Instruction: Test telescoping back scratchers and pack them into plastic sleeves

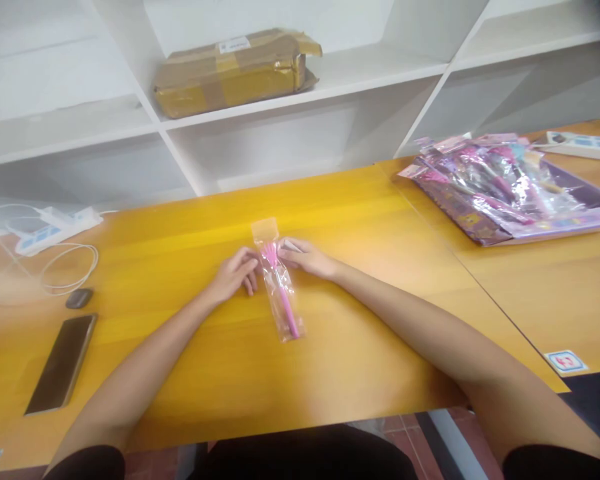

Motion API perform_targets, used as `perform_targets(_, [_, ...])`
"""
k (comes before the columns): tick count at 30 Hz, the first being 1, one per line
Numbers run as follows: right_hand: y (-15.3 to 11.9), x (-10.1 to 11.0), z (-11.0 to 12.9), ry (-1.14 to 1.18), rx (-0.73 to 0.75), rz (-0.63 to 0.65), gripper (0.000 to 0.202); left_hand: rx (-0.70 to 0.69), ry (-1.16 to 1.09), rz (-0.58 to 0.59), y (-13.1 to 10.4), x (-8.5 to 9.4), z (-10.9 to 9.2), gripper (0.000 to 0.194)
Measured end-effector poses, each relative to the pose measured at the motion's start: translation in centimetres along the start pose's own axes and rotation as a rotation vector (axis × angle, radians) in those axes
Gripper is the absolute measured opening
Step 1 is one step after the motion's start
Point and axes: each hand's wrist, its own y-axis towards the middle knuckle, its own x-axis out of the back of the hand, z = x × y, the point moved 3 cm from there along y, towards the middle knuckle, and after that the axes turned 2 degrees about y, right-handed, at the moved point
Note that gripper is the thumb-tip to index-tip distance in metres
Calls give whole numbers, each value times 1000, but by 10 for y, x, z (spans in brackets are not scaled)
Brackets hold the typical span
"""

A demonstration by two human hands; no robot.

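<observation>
A pink pen-like item with a fan-shaped top (286, 303) lies in a clear plastic sleeve (265, 231) on the yellow wooden table (370, 320). Just left of the sleeve's upper part is my left hand (236, 272), its fingers apart and curved, with nothing visible in them. My right hand (305, 257) is at the sleeve's upper right edge, thumb and fingers pinched together. What lies between those fingertips is too small to make out for certain.
An open purple box (485, 230) heaped with similar wrapped items (505, 180) stands at the right. Power strips (60, 230), a black phone (61, 363) and a small dark case (79, 298) are at the left. Behind, a white shelf holds a taped carton (230, 73).
</observation>
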Motion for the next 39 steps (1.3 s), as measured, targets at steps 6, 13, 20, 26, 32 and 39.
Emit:
perform_targets(6, [-4, -13, 0, -361, 38, 103, 43, -254, -141, -191, 14, 21, 11, 71])
perform_targets(13, [-6, -15, 3, -509, 74, 53, 31, -240, 39, -163, 9, 8, 8, 51])
perform_targets(20, [-5, -10, 7, -502, 54, -130, 49, -207, 49, -206, 8, 10, 8, 48])
perform_targets(26, [-4, -8, 3, -506, 61, -202, 74, -174, 43, -189, 5, 10, 3, 53])
perform_targets(32, [-2, -4, -4, -480, 82, -133, 83, -179, 59, -205, 5, 12, 6, 45])
perform_targets(39, [-4, -7, -4, -576, 175, -130, 76, -160, 79, -241, 7, 14, 11, 46])
